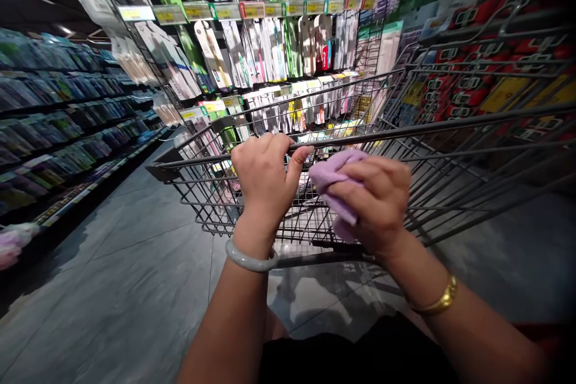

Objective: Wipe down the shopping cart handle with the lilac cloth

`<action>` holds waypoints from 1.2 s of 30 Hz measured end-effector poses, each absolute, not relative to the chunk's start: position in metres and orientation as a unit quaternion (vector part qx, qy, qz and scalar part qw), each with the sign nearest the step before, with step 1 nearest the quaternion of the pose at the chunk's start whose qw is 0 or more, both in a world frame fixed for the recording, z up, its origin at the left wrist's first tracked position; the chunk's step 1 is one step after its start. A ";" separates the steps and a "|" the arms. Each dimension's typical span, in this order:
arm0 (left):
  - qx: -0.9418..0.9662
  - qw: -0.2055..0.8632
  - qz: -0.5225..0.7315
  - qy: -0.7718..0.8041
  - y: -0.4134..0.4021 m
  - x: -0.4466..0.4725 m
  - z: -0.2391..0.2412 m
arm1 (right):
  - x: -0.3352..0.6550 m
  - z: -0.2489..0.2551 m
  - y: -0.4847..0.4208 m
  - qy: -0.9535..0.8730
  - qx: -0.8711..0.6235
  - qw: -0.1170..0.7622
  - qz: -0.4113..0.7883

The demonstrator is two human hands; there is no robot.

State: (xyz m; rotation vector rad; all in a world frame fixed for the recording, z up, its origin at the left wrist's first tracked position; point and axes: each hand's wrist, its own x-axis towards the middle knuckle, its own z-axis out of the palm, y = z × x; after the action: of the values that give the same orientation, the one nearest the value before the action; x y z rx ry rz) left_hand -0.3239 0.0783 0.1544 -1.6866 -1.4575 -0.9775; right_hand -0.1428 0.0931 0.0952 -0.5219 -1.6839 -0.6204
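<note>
My left hand (265, 174) is closed round the top rail of a grey wire shopping cart (450, 132), thumb hooked over the bar. A pale jade bangle sits on that wrist. Just to its right, my right hand (375, 204) grips a bunched purple cloth (333, 174) and presses it against the same rail. A gold bracelet shows on the right wrist. The cart's basket stretches away from me and looks empty.
Shelves of hanging toothbrush packs (270, 42) with yellow price tags face the cart. A long shelf of packaged goods (67, 120) runs down the left side of the aisle. Red packages (472, 90) fill the shelf at right. Grey floor tiles (112, 288) lie below.
</note>
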 end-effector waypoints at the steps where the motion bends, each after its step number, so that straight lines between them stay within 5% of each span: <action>1: -0.650 0.345 -0.377 -0.562 0.078 -0.324 0.154 | -0.149 0.088 0.093 -0.738 -0.214 0.577 -0.276; 6: -0.650 0.340 -0.375 -0.567 0.077 -0.326 0.154 | -0.170 0.062 0.092 -0.801 -0.166 0.484 -0.311; 13: -0.652 0.342 -0.378 -0.562 0.078 -0.325 0.154 | -0.140 0.096 0.093 -0.729 -0.215 0.592 -0.267; 20: -0.655 0.330 -0.382 -0.563 0.078 -0.327 0.155 | -0.171 0.058 0.093 -0.796 -0.179 0.483 -0.319; 27: -0.652 0.337 -0.371 -0.569 0.077 -0.326 0.155 | -0.152 0.089 0.090 -0.736 -0.213 0.584 -0.268; 33: -0.654 0.337 -0.376 -0.563 0.077 -0.327 0.155 | -0.173 0.065 0.088 -0.808 -0.201 0.468 -0.296; 36: -0.653 0.335 -0.375 -0.566 0.077 -0.328 0.155 | -0.167 0.074 0.087 -0.802 -0.205 0.491 -0.271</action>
State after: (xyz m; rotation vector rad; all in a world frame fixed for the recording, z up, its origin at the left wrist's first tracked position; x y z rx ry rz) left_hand -0.3278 0.0766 0.1555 -1.7049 -1.4779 -0.9783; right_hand -0.1669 0.0875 0.0744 -0.4990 -1.9482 -0.6573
